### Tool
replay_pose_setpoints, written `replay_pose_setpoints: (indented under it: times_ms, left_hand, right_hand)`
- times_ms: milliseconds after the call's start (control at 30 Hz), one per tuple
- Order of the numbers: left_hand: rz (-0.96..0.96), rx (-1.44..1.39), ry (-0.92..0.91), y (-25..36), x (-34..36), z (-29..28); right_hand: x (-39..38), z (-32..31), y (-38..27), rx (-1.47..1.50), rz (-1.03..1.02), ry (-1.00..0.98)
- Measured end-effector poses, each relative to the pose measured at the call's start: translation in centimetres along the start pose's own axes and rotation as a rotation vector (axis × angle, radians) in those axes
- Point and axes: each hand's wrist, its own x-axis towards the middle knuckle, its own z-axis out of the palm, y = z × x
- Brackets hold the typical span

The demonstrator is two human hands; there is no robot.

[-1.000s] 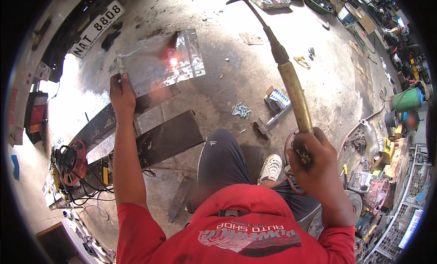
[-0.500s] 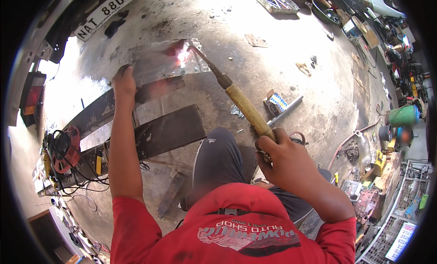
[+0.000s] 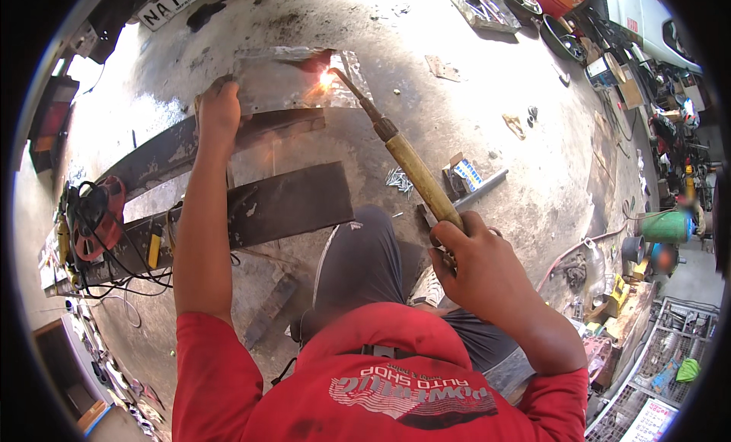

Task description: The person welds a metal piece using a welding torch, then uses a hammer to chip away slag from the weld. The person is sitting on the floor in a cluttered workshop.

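Head camera shows me, at far left, a red cable reel [image 3: 113,206] wound with black cord, sitting beside two dark metal beams [image 3: 293,198]. Over the farther beam reaches the person's left hand [image 3: 218,111], its thumb and curled fingers pinching the left edge of a thin metal sheet [image 3: 266,76]; the undersides of those fingers are hidden from me. That sheet lies just past the farther beam, and I can't tell whether it rests on it. Near its right end burns a bright orange-white glow [image 3: 326,79], right at the bent tip of a brass-coloured torch [image 3: 421,175]. Loose nails [image 3: 396,180] are scattered on the floor beside the torch handle. The right hand [image 3: 476,252] has its fingers wrapped round the handle's near end. Further right are an open small box [image 3: 463,173], a hammer [image 3: 487,185] touching or just beside it, and a green cylinder [image 3: 661,226].
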Motion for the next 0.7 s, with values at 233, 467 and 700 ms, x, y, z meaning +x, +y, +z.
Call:
replay_pose_setpoints:
  times_ms: [233,467,700]
  left_hand:
    - [-0.037,0.096,0.040,-0.1,0.3,-0.1]
    - [0.051,0.117,0.036,-1.6,1.4,-0.4]
    - [0.019,0.096,-0.006,-1.3,1.0,-0.1]
  right_hand:
    - [0.2,-0.1,0.0,0.002,0.002,-0.011]
    - [0.2,-0.4,-0.1,0.010,0.017,-0.018]
    - [0.2,-0.5,-0.1,0.008,0.034,-0.038]
